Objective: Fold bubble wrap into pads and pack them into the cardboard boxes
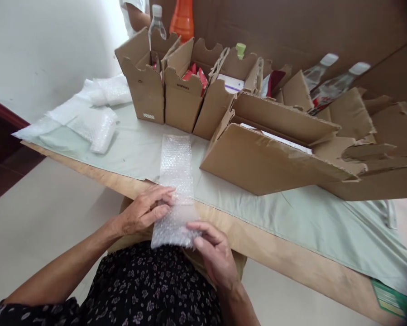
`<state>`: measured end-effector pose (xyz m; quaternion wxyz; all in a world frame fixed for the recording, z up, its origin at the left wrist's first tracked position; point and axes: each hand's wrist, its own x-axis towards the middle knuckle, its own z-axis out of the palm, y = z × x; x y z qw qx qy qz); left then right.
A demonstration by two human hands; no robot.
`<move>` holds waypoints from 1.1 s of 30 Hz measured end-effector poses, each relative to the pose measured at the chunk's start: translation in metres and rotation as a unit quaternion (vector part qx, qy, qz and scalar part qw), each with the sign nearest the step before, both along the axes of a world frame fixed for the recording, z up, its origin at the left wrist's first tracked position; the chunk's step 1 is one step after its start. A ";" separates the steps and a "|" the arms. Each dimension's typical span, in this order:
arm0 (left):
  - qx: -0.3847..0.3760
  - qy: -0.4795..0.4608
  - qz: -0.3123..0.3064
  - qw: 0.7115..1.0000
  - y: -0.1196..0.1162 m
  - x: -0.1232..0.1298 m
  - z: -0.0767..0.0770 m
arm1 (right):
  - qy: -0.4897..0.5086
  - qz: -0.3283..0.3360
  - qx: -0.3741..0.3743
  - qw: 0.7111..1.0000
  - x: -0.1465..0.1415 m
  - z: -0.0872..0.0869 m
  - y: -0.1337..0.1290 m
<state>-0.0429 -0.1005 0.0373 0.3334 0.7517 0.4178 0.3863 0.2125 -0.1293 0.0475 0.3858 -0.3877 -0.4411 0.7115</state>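
A long strip of bubble wrap (176, 170) lies over the table's near edge, its lower end hanging toward my lap. My left hand (145, 210) rests on the strip's left side, fingers extended and slightly apart. On the right, my right hand (215, 251) touches the lower right edge of the wrap, thumb and forefinger apart with the other fingers curled. Whether the fingertips pinch the film is hard to see.
Open cardboard boxes (257, 158) holding packets stand along the table (122, 156). Clear bottles (320, 70) and an orange bottle (183, 20) are behind them. More bubble wrap (103, 129) lies at left. Another person's arm (137, 17) shows at the top.
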 end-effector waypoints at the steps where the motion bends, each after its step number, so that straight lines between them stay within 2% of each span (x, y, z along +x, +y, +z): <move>1: -0.026 -0.032 0.003 0.999 -0.001 -0.002 -0.002 | 0.033 -0.015 -0.008 0.999 -0.005 0.002 0.007; 3: -0.056 -0.076 0.024 0.995 -0.002 -0.002 -0.004 | 0.074 -0.041 -0.018 0.996 -0.017 0.005 0.021; 5: -0.048 -0.076 0.078 0.993 -0.004 0.002 -0.006 | 0.073 -0.049 -0.037 0.995 -0.029 0.006 0.035; 7: -0.003 -0.035 0.153 0.988 -0.006 0.011 -0.008 | 0.055 -0.037 -0.060 0.996 -0.037 0.005 0.045; 10: 0.095 0.072 0.242 0.963 -0.008 0.024 -0.009 | 0.030 -0.018 -0.062 0.997 -0.042 0.002 0.049; 13: 0.143 0.180 0.275 0.934 -0.008 0.030 -0.008 | -0.003 -0.007 -0.018 1.000 -0.037 0.000 0.044; 15: 0.145 0.213 0.279 0.925 -0.007 0.029 -0.007 | -0.073 -0.012 0.064 0.995 -0.030 0.000 0.040; 17: 0.138 0.226 0.268 0.926 -0.006 0.025 -0.006 | -0.187 -0.026 0.209 0.960 -0.023 -0.002 0.037; 20: 0.132 0.231 0.262 0.928 -0.006 0.021 -0.008 | -0.349 -0.010 0.418 0.839 -0.017 -0.008 0.042; 22: 0.136 0.229 0.273 0.924 -0.008 0.021 -0.009 | -0.425 0.022 0.482 0.766 -0.019 -0.013 0.049; 23: 0.139 0.228 0.279 0.922 -0.010 0.021 -0.009 | -0.452 0.033 0.497 0.740 -0.020 -0.015 0.052; 25: 0.148 0.230 0.285 0.919 -0.015 0.022 -0.008 | -0.477 0.035 0.515 0.712 -0.024 -0.016 0.059; 28: 0.181 0.236 0.249 0.922 -0.025 0.024 -0.002 | -0.453 0.026 0.530 0.716 -0.024 -0.010 0.059; 33: 0.199 0.173 0.186 0.947 -0.034 0.029 0.005 | -0.404 0.058 0.486 0.773 -0.012 0.005 0.049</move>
